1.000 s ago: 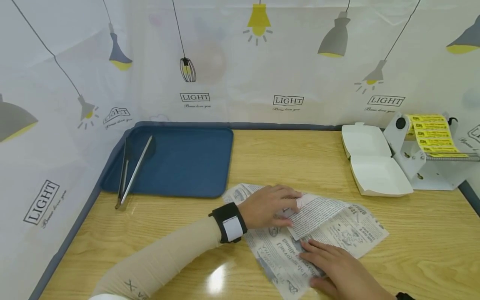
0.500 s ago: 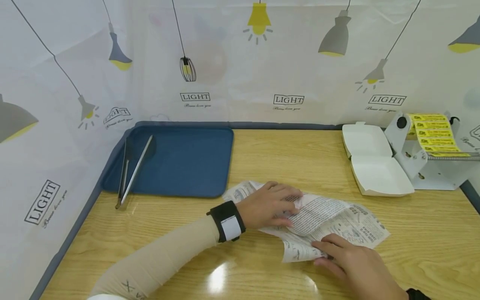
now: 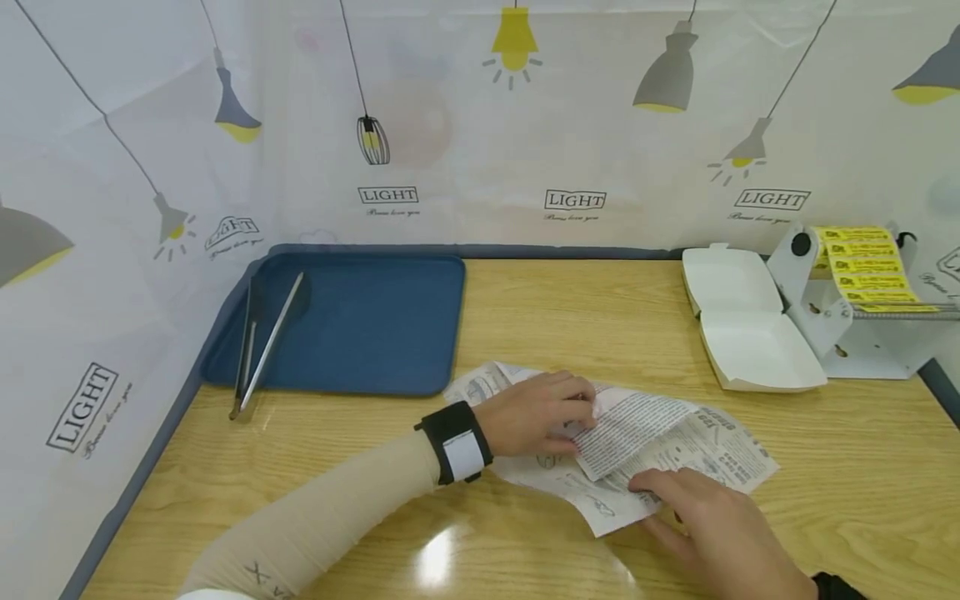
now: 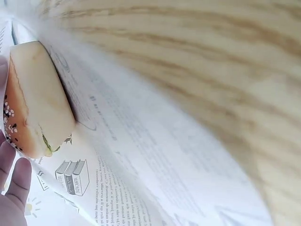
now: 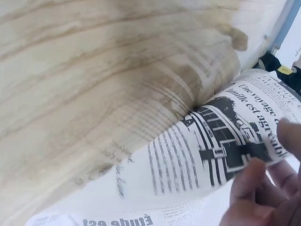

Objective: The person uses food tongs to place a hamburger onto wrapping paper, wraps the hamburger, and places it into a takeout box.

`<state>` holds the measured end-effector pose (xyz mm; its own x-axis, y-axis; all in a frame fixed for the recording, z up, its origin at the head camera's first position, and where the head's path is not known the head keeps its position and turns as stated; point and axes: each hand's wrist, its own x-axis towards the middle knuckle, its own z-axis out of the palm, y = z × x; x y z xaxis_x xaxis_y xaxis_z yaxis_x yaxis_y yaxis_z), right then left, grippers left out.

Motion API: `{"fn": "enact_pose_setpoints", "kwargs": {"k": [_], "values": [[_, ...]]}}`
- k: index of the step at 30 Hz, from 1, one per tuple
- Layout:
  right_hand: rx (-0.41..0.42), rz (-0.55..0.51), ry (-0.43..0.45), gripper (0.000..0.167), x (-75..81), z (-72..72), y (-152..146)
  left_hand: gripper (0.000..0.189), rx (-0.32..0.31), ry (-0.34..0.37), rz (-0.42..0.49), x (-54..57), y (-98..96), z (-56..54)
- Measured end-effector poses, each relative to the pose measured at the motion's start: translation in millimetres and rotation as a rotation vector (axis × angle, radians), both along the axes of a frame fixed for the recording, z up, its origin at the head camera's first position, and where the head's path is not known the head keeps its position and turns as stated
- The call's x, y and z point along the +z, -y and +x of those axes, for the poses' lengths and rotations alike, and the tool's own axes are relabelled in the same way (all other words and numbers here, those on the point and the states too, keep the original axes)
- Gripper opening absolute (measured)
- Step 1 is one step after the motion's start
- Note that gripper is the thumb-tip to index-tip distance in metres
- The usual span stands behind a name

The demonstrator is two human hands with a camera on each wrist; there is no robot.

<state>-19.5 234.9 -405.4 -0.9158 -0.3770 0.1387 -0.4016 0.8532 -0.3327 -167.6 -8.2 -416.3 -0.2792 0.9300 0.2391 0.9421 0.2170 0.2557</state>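
Observation:
A sheet of newsprint-patterned wrapping paper lies on the table, its right side folded over. In the left wrist view a burger with a seeded bun and a bit of green at its edge sits on the paper. My left hand curls over the burger at the fold, fingers against the bun; from the head view the hand and paper hide the burger. My right hand pinches the near edge of the paper, which is raised off the table. Printed words and a black picture show by these fingers.
A blue tray is at the back left, with metal tongs resting across its left side. At the back right an open white takeaway box stands beside a dispenser with a roll of yellow labels.
The near corner of the paper has come up off the table, bent and lifted by my right hand, which moved slightly right. My left hand stays nearly in place, its fingers a little more curled.

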Motion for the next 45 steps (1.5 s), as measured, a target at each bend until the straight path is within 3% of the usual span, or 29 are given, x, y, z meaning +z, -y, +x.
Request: {"fn": "enact_pose_setpoints", "kwargs": {"k": [4,7,9,13,17,20,24,28,34,38,45], "values": [[0.049,-0.076,-0.241,0.018,1.1,-10.0,-1.9,0.029,0.007,0.005,-0.007,0.7,-0.1,-0.4],[0.09,-0.135,-0.321,0.009,5.1,-24.7,-2.2,0.022,0.008,0.046,-0.005,1.5,0.5,-0.8],[0.098,-0.17,-0.293,0.013,7.9,-36.2,-1.2,0.022,0.014,0.075,-0.012,2.4,0.8,-1.2],[0.075,-0.206,-0.204,0.008,10.5,-57.7,1.5,0.038,0.04,0.107,-0.058,5.2,-0.1,-2.0],[0.024,-0.221,-0.145,0.006,9.0,-69.5,1.8,0.039,0.055,0.151,-0.103,6.3,-2.2,-2.6],[-0.015,-0.226,-0.121,0.015,6.6,-72.4,1.5,0.025,0.076,0.275,-0.092,7.9,-0.8,-2.6],[-0.048,-0.259,-0.11,0.018,3.6,-74.5,2.1,0.036,0.098,0.516,-0.001,13.4,2.0,-3.3],[-0.08,-0.301,-0.084,0.017,1.5,-77.0,3.2,0.025,0.142,0.623,0.068,14.6,-0.2,-5.2],[-0.147,-0.332,-0.044,0.014,-2.2,-81.0,5.6,0.027,0.293,0.651,0.123,9.1,-7.4,-7.2],[-0.181,-0.372,-0.033,0.013,-5.6,-82.2,7.2,0.039,0.353,0.64,0.136,9.2,-12.8,-8.4],[-0.178,-0.399,-0.093,0.017,-10.9,-84.5,8.5,0.055,0.436,0.497,0.136,11.3,-18.9,-6.6]]}}
